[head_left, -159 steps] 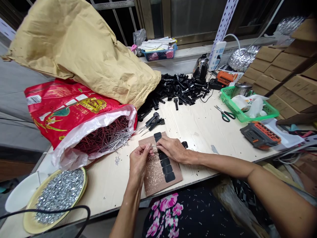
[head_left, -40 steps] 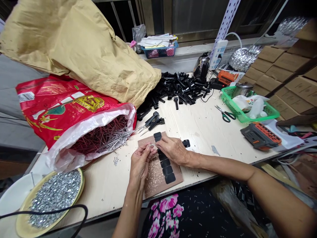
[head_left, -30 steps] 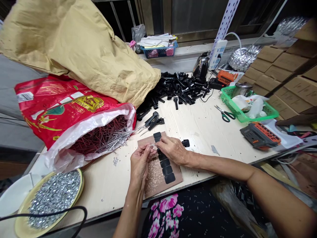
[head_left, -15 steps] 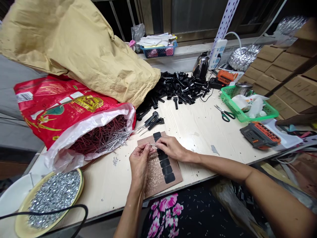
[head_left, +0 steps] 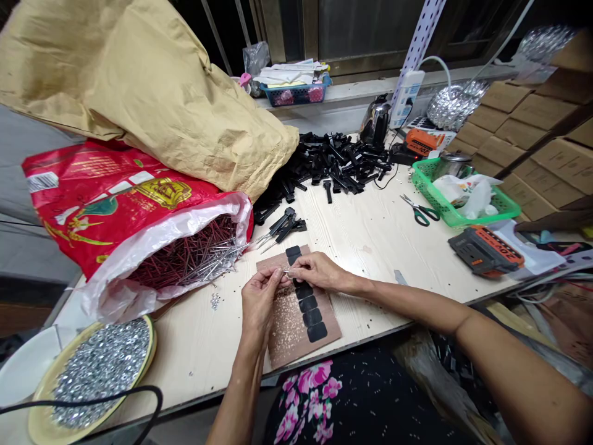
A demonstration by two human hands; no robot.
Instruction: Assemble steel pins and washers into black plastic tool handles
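**Above the brown board (head_left: 288,330), pinching a small metal piece (head_left: 286,271) with both hands**

With the left hand (head_left: 260,298), pinches the piece near one end between thumb and forefinger, tips closed. With the right hand (head_left: 320,271), meets it from the other side, also with thumb and finger drawn together on it. Too small to make out in shape.

On the board, beneath the hands, runs in a column of black squares (head_left: 317,332), partly covered by the right hand, beside a scatter of pale marks. Just beyond the board, lie together on the pale table (head_left: 380,247) in a small group of black parts (head_left: 285,225) with thin metal rods. Farther back, spreads into a large pile of black parts (head_left: 336,162).

To the left, opens toward the table in a red bag (head_left: 111,185) full of dark red and silvery rods (head_left: 185,253), under a tan sack (head_left: 162,93). Nearer, heaps up as shiny metal bits (head_left: 102,371) in a yellow basin (head_left: 39,426). To the right, lies as open scissors (head_left: 420,213) beside a green basket (head_left: 456,216), with an orange-and-black battery (head_left: 484,250) near.
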